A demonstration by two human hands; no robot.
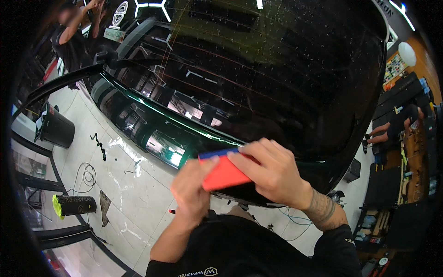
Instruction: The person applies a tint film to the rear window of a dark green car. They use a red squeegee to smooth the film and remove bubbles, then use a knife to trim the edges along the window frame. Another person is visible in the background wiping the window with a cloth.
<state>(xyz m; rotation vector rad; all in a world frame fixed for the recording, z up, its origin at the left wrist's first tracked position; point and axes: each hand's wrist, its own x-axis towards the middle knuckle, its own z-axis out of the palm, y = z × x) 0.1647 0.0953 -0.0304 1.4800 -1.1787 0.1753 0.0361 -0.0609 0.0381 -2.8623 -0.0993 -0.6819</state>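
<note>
We see a flat red pad point(226, 174) with a blue far edge held between two bare hands, its long axis running left to right. Our right hand point(273, 171) clamps its right end, thumb across the face; our left hand point(190, 191), blurred, meets its left end, and we cannot tell how firmly its fingers close. Beyond is a droplet-speckled dark car window point(277, 69); left, pale floor tiles point(134, 198) and a black bin point(57, 128); far left, a co-worker point(69, 41).

Pale tiled floor point(134, 203), white strip light point(403, 15).
</note>
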